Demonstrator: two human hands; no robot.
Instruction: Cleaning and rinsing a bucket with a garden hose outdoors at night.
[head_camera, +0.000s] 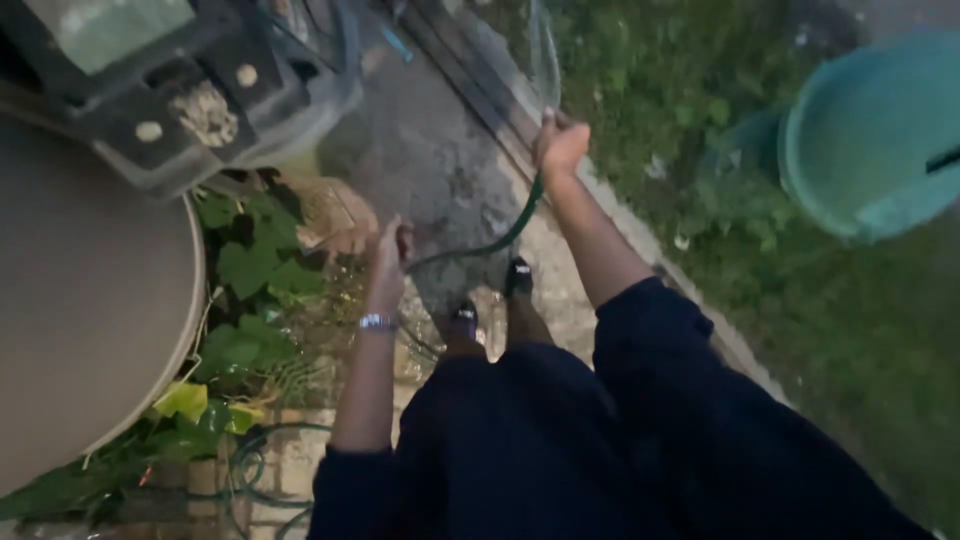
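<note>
You have the green hose (500, 238) gripped at two spots above the wet path (440, 170): your right hand (560, 143) closed on it high up, your left hand (392, 245) closed lower. More hose lies coiled behind your feet, not yet pulled along.

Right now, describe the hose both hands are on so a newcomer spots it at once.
Start at the paved path running between the leafy plants and the grass. Above it, the right hand and left hand grip a thin green hose sagging between them. Unlike the coiled hose on the bricks, it hangs in the air.
</note>
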